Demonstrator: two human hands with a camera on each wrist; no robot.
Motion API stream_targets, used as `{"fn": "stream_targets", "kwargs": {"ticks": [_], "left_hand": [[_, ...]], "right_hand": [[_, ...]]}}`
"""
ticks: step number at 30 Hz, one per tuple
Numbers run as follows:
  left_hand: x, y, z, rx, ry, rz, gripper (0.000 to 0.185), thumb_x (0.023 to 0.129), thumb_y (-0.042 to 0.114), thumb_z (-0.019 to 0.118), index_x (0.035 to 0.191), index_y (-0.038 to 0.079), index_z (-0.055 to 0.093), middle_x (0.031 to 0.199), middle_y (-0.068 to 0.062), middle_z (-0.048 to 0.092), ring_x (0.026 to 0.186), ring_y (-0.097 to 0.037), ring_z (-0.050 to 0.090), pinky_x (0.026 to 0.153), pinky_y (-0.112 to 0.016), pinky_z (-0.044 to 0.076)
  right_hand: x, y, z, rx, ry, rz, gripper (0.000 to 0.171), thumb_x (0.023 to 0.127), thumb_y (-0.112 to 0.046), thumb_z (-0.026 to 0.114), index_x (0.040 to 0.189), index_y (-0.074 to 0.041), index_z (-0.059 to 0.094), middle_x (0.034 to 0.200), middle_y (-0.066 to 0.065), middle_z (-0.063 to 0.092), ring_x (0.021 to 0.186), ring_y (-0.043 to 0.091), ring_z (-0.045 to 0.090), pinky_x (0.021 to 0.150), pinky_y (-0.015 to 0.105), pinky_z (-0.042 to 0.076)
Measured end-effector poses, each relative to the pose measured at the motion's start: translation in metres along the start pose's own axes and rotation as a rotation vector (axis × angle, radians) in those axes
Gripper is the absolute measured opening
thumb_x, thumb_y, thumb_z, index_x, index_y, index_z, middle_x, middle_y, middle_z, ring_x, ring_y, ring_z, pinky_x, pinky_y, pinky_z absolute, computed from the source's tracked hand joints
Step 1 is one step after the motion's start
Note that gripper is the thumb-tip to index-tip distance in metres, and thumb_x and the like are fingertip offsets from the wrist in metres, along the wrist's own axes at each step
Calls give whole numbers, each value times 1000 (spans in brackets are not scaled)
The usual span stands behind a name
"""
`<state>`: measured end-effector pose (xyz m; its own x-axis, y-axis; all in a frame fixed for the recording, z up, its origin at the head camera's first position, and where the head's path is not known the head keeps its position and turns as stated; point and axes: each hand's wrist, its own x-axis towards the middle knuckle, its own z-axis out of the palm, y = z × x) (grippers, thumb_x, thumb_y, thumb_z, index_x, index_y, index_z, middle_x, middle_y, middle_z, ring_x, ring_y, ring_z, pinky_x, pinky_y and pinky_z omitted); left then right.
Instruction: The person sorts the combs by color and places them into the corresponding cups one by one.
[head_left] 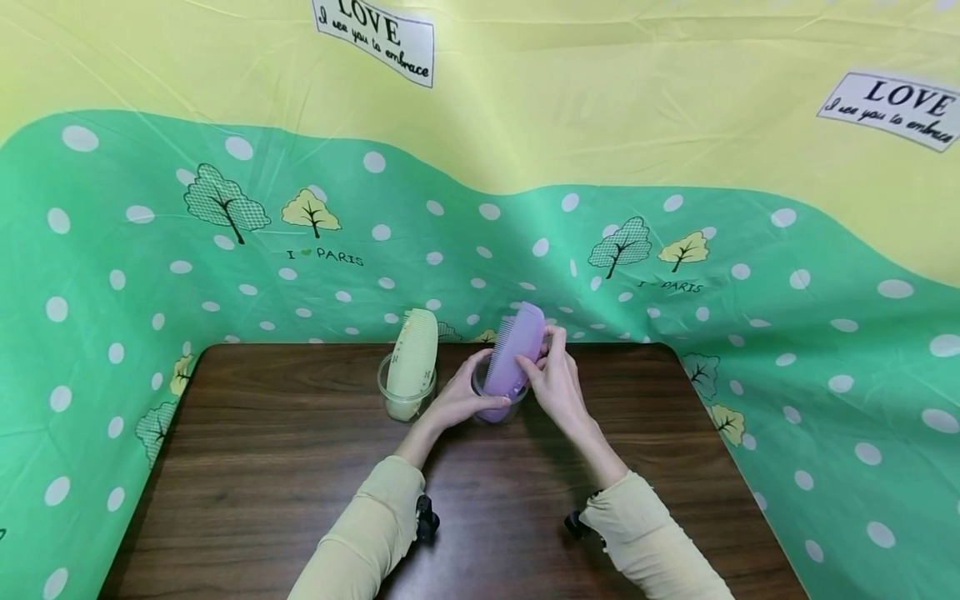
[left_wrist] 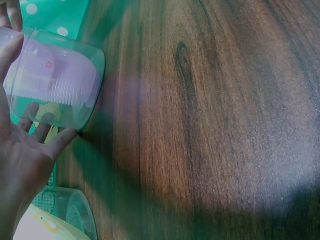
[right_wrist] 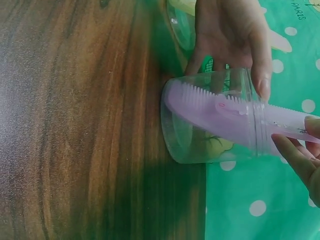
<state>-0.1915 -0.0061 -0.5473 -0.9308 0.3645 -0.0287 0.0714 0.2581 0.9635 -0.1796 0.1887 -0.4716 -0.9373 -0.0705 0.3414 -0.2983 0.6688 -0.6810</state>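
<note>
The green, white-dotted printed cloth backdrop (head_left: 675, 275), yellow in its upper part, surrounds the work area on three sides and carries tree motifs and "LOVE" labels. The dark wood-grain tabletop (head_left: 300, 483) sits in front of it and bears two cups near its far edge.

The pale yellow wide plastic comb (head_left: 415, 354) stands in a clear plastic cup (head_left: 390, 392) left of centre, leaning slightly; no hand touches it.

Just beside it to the right stands the second clear plastic cup (right_wrist: 210, 120), base on the tabletop. The left hand (head_left: 459, 398) wraps this cup from the left, fingers curled round its wall, probably to steady the light container against tipping under the load of the tall comb.

The lilac wide plastic comb (head_left: 513, 350) stands in this second cup, rounded end down at the cup base and upper end leaning to the right well above the rim. The right hand (head_left: 555, 379) pinches the comb's upper part between thumb and fingertips, which keeps the comb's angle under control. In the right wrist view the fingertips sit at the frame edge, so the exact contact points cannot be confirmed.

Pale yellow sleeves (head_left: 375, 533) cover both forearms.
</note>
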Motion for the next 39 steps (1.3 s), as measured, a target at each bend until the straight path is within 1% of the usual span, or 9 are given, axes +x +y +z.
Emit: {"fn": "stream_targets", "kwargs": {"ticks": [6, 13, 18, 21, 25, 33, 39], "left_hand": [[0, 0, 1, 9, 0, -11, 97, 79, 36, 89, 158, 34, 32, 165, -2, 36, 149, -28, 40, 119, -54, 35], [0, 2, 1, 3, -2, 4, 97, 80, 36, 88, 159, 32, 32, 166, -3, 36, 149, -30, 41, 119, -55, 36], [0, 2, 1, 9, 4, 5, 98, 80, 37, 88, 159, 31, 32, 166, -6, 36, 148, -30, 42, 118, -55, 36], [1, 1, 1, 8, 5, 13, 99, 80, 36, 89, 160, 28, 31, 165, -8, 36, 147, -31, 42, 118, -56, 36], [1, 1, 0, 3, 5, 19, 98, 80, 35, 89, 160, 28, 32, 166, -10, 36, 147, -32, 42, 118, -56, 37], [0, 1, 1, 9, 10, 23, 95, 80, 33, 89, 158, 33, 34, 166, -9, 36, 149, -32, 40, 120, -56, 34], [-1, 1, 1, 9, 5, 10, 95, 81, 34, 88, 158, 32, 34, 165, -4, 37, 149, -29, 40, 120, -55, 34]], "right_hand": [[-1, 3, 3, -47, -3, 4, 53, 97, -16, 73, 135, -7, 38, 98, 13, 62, 76, 22, 63, 61, 26, 51], [-1, 5, 6, -62, 11, 25, 55, 95, -16, 75, 134, -7, 39, 97, 12, 63, 79, 23, 64, 64, 28, 53], [-2, 4, 7, -74, 15, 46, 55, 93, -17, 77, 133, -9, 40, 97, 11, 62, 81, 24, 65, 65, 32, 54], [-2, 6, 9, -84, 6, 64, 55, 92, -18, 79, 132, -10, 42, 96, 10, 62, 80, 23, 65, 65, 33, 53], [-3, 9, 11, -102, -8, 90, 56, 90, -18, 81, 131, -11, 44, 95, 9, 63, 79, 23, 66, 65, 33, 52], [-3, 14, 13, -104, -18, 125, 58, 88, -18, 83, 131, -9, 45, 96, 11, 67, 79, 25, 67, 67, 36, 54], [-3, 15, 14, -126, -22, 155, 60, 87, -19, 84, 131, -8, 44, 97, 12, 67, 80, 24, 68, 66, 35, 54]]}}
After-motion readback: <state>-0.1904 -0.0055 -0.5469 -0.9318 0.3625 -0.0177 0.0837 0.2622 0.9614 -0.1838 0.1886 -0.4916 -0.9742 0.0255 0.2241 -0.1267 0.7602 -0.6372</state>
